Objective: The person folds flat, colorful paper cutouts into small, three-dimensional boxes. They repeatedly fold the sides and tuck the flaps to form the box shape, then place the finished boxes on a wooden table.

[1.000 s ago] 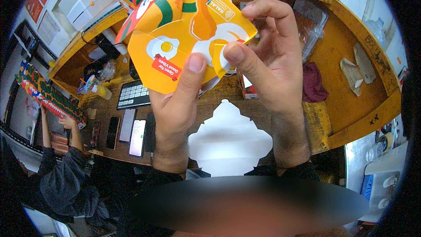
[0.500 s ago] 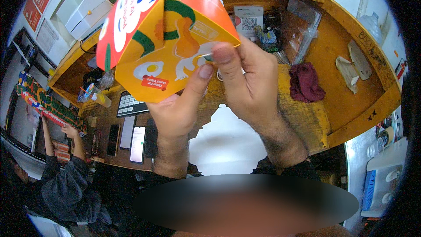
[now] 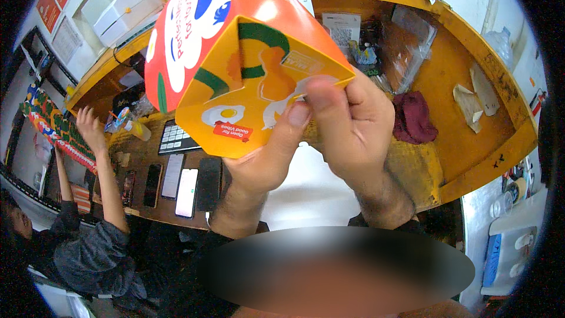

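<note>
A printed food carton [image 3: 282, 23], orange-red and white on its sides with a yellow end panel, is held up in front of me. My left hand [image 3: 265, 156] grips its lower edge, thumb pressed on the yellow panel. My right hand [image 3: 362, 126] pinches the right-hand corner, its thumb on the panel beside the left thumb. Most of my other fingers are hidden behind the carton. Below, between my forearms, lies a white flat sheet with a shaped edge [image 3: 309, 191], perhaps an unfolded carton.
Several phones [image 3: 186, 191] and a keypad [image 3: 176, 138] lie on the wooden desk at left, near a drink cup [image 3: 138, 129]. A maroon cloth [image 3: 415, 118] sits at right by the raised wooden rim [image 3: 500, 159]. At far left a co-worker [image 3: 88, 247] holds a patterned stack [image 3: 50, 123].
The carton and both my hands have shifted right and slightly down, the carton tilting a little. One of the co-worker's hands has risen off the patterned stack.
</note>
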`<action>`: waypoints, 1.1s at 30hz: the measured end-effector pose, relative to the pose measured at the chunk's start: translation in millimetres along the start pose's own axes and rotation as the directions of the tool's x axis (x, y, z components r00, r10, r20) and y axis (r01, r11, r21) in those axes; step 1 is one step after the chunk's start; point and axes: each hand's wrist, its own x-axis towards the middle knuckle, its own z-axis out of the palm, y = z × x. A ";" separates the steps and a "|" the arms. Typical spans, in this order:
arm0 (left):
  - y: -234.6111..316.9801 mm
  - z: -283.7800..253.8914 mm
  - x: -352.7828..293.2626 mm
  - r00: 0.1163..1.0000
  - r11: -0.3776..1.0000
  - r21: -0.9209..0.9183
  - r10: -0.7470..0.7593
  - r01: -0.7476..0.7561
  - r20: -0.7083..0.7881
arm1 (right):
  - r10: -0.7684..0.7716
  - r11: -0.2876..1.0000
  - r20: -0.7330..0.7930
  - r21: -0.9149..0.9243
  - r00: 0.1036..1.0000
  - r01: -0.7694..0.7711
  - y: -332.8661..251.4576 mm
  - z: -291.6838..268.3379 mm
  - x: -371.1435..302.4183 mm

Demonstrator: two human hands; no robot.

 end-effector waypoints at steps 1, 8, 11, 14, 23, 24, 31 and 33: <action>0.1 -1.0 1.2 1.000 1.000 -0.015 -0.010 0.010 -0.020 | 0.014 1.000 0.020 -0.020 1.000 -0.014 -1.3 -2.2 -0.3; 11.9 -34.7 7.3 0.978 0.978 -0.026 -0.208 0.209 0.019 | -0.050 0.990 -0.014 -0.134 0.999 0.048 1.3 -41.2 14.6; 15.8 -45.1 -0.2 0.956 0.966 0.121 -0.245 0.228 0.160 | -0.147 0.984 0.055 -0.094 0.988 0.152 3.6 -56.6 22.3; 16.3 -47.1 -1.3 0.924 0.945 0.248 -0.277 0.212 0.263 | -0.136 0.987 0.195 -0.060 0.971 0.151 4.9 -64.1 26.2; 5.4 -48.4 10.4 0.943 0.954 0.114 -0.292 0.276 0.159 | -0.219 0.903 0.583 -0.182 0.782 0.390 2.5 -74.0 31.1; 2.0 -54.6 12.2 0.946 0.953 0.043 -0.303 0.300 0.119 | -0.259 0.871 0.586 -0.201 0.768 0.447 0.7 -71.7 29.8; -17.2 -82.6 6.0 0.941 0.910 -0.256 -0.339 0.326 -0.008 | -0.232 0.934 0.623 -0.072 0.747 0.350 -5.9 -65.2 36.5; -13.8 -74.7 6.5 0.938 0.920 -0.185 -0.342 0.346 0.058 | -0.242 0.938 0.647 -0.034 0.723 0.344 -4.9 -72.3 39.5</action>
